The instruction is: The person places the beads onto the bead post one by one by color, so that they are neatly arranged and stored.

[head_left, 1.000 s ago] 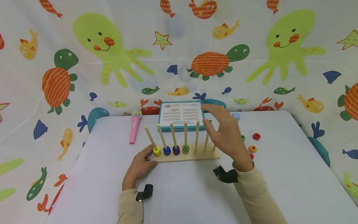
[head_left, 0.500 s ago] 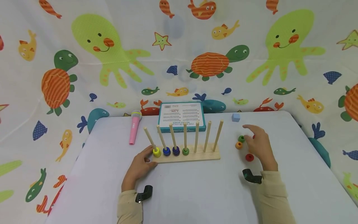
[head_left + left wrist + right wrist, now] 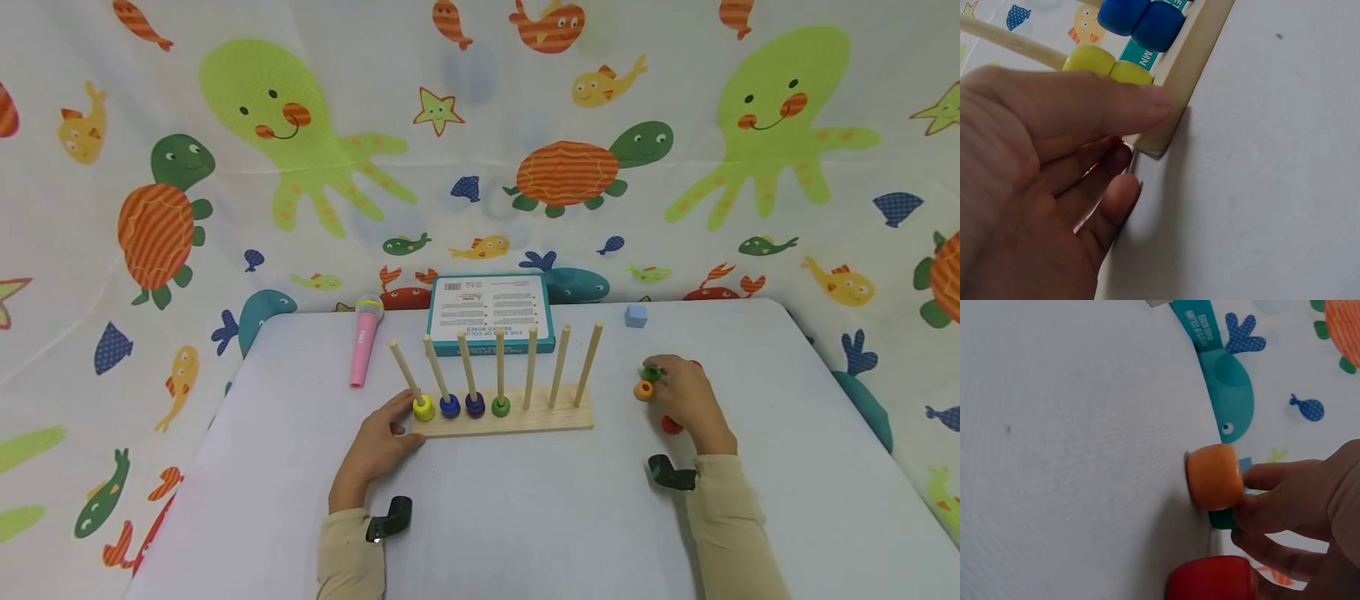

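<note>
A wooden peg stand (image 3: 517,422) holds upright pegs. Yellow beads (image 3: 423,408), blue beads (image 3: 450,407), dark purple beads (image 3: 475,406) and a green bead (image 3: 501,407) sit low on its left pegs. My left hand (image 3: 377,440) grips the stand's left end, thumb along the front edge in the left wrist view. To the right of the stand, my right hand (image 3: 692,403) pinches a loose green bead (image 3: 651,374) low over the table. An orange bead (image 3: 1215,477) lies close by the thumb, and a red bead (image 3: 1213,579) under the hand.
Behind the stand lies a teal and white box (image 3: 491,310). A pink toy microphone (image 3: 363,342) is at the back left, and a light blue cube (image 3: 636,316) at the back right. Another red bead (image 3: 697,363) shows partly behind my right hand.
My right hand has moved from above the stand rightward to the loose beads, and its fingers have closed on the green one. The orange bead has shifted left. My left hand stays put.
</note>
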Demonstrator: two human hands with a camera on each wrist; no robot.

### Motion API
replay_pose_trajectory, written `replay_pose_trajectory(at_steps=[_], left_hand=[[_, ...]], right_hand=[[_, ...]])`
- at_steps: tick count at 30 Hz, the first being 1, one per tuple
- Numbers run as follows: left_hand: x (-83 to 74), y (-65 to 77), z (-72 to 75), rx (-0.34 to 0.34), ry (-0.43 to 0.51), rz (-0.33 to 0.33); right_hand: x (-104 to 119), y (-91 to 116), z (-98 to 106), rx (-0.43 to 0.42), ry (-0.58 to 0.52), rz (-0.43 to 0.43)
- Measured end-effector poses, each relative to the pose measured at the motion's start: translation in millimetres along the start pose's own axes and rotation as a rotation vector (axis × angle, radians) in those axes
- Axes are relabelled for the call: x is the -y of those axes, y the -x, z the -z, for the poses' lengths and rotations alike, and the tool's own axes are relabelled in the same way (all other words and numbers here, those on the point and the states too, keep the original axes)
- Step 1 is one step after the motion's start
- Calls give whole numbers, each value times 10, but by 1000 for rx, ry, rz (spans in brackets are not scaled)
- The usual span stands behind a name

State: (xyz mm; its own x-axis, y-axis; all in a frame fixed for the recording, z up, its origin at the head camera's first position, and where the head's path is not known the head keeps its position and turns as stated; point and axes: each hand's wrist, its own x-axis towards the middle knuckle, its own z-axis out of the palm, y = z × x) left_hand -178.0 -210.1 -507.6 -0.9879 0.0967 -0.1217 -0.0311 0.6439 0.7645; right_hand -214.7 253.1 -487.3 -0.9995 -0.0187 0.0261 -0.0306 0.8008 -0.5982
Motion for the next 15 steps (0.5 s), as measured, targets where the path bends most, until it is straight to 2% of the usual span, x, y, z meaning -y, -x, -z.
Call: replay_pose_trajectory(at_steps=[6, 10, 12, 15], left_hand=[[13, -10, 3, 4, -2, -1], [22, -21, -17, 0, 4, -3], [17, -19, -16, -1, -3, -2], [5, -11, 1, -2, -12, 2]], right_hand=[[-29, -42, -38, -18, 43, -7], [67, -5, 56, -66, 63, 13], [234, 52, 158, -140, 29, 68], [642, 147, 339, -320, -59, 248]])
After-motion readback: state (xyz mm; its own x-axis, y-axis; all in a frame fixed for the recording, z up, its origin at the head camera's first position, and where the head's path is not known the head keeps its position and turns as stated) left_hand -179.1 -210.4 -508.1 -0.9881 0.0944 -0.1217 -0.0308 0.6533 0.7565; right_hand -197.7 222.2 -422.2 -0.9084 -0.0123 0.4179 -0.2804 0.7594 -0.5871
